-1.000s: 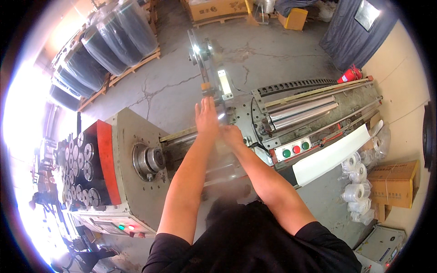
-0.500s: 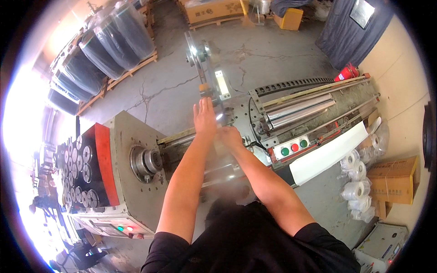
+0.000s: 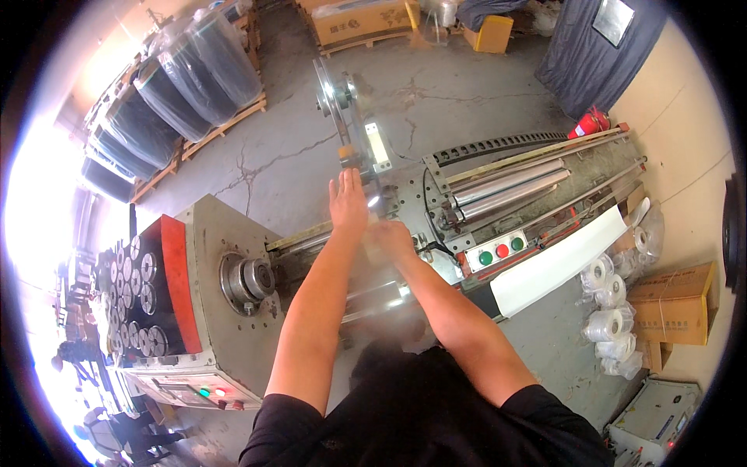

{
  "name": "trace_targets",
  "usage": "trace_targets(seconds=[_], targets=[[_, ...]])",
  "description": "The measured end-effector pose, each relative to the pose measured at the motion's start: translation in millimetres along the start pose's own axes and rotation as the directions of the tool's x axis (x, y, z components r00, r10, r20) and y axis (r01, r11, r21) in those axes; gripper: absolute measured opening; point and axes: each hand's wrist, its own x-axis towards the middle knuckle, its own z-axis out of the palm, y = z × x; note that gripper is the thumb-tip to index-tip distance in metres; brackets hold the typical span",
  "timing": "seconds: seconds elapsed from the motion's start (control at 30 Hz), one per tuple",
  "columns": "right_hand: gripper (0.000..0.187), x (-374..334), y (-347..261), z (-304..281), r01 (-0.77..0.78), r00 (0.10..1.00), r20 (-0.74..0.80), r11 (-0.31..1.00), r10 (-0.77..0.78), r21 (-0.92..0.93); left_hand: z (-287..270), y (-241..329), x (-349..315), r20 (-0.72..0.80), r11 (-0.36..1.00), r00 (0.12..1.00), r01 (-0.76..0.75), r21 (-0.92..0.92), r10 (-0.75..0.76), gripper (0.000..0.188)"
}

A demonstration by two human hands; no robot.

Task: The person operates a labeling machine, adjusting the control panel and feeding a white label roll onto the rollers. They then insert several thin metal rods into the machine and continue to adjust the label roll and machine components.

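Left of the white rectangular panel with round green and red buttons [image 3: 498, 251], the bare left hand [image 3: 348, 204] is open, fingers straight, just short of a small orange-brown block [image 3: 347, 152], itself beyond and left of the panel. The bare right hand [image 3: 394, 240], nearer the panel, is curled; whether it grips anything cannot be told.

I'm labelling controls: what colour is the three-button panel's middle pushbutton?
The middle pushbutton is red; head view shows it best.
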Motion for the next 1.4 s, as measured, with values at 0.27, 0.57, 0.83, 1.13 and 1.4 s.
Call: trace_targets(seconds=[0.27,0.57,0.83,1.13,1.4], targets=[[0.021,-2.1,0.0,-3.7,-0.167,0.985,0.063,0.973,0.159,0.162,0.7,4.7,1.8,0.013,1.0,1.0,-0.003,-0.002,0.003,0.059],[0.021,3.7,17.6,0.8,0.252,0.966,0.181,0.817,-0.183,-0.518,1.8,10.7,6.7,0.041,1.0,0.999,0.002,-0.019,-0.001,0.064],[0.019,0.9,24.1,2.3,0.262,0.963,0.078,0.837,-0.257,-0.479,5.9,12.4,9.6,0.018,1.0,1.0,-0.006,-0.003,0.006,0.065],[0.022,-7.2,20.5,-9.0,0.196,0.977,0.006,0.891,-0.213,-0.41,-2.2,20.5,12.9,0.118,1.0,0.993,-0.001,0.003,0.001,0.057],[0.015,-14.1,15.4,-23.5,0.167,0.986,0.095,0.854,-0.138,-0.493,-7.0,31.5,15.3,0.144,0.999,0.989,-0.024,0.038,0.018,0.058]])
